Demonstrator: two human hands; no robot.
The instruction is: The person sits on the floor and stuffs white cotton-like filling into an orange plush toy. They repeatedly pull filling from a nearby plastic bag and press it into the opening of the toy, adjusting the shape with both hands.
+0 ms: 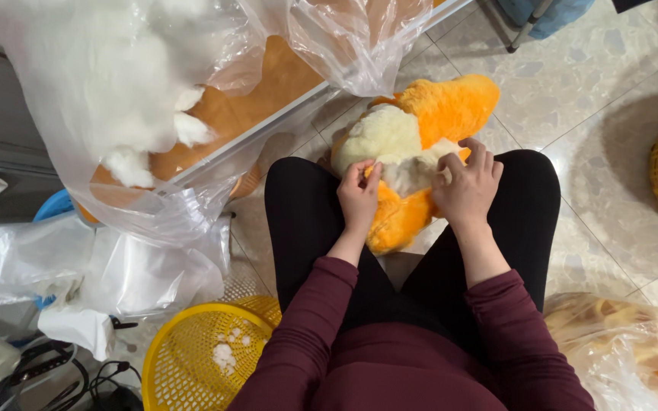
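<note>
Yellow plastic mesh basket [192, 358] near left. Beyond, orange-and-cream plush toy [413, 144] lay between knees; left hand [359, 194] pinched its seam, right hand [466, 186] clamped fabric. Best gripped close beside the opening, fabric taut.

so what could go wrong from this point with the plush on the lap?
1. The orange and cream plush toy rests between the knees, pinched by the left hand and right hand; it could slide to the tiled floor.
2. White stuffing shows at the seam under the fingers; it might spill out.
3. The clear bag of white stuffing hangs over the table edge; tufts may drop, some already lie in the yellow basket.
</note>
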